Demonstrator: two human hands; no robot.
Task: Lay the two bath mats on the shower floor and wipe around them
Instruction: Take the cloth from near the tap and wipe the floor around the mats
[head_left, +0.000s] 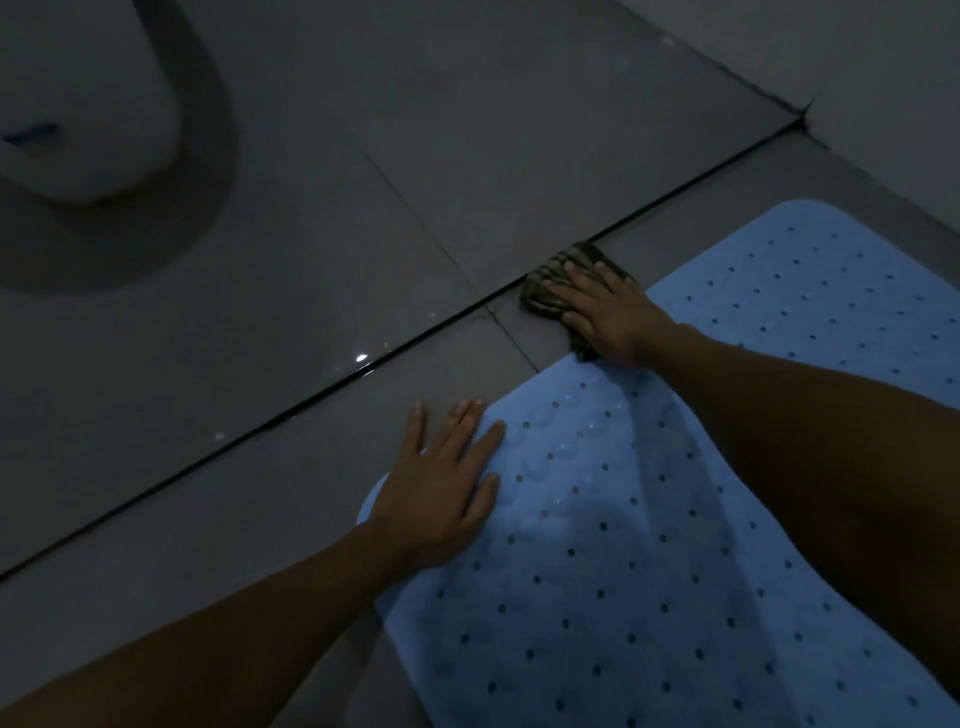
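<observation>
A: Far left, ten o'clock?
B: White toilet base (88, 104) on grey floor tiles (322, 218). Dark groove (415, 332) runs diagonally, eight o'clock to two o'clock.
A: Left hand?
B: Left hand (441, 488) flat, fingers spread, palm on the near blue mat (597, 545), fingertips on the tile past its edge.
A: Right?
B: Right hand (602, 312), fingers straight and splayed, presses a striped cloth (550, 291) onto the tile beside the groove, at the mats' edge.
A: Second mat?
B: Far mat (810, 280) at three o'clock, touching or overlapping the near one, cannot tell which.
</observation>
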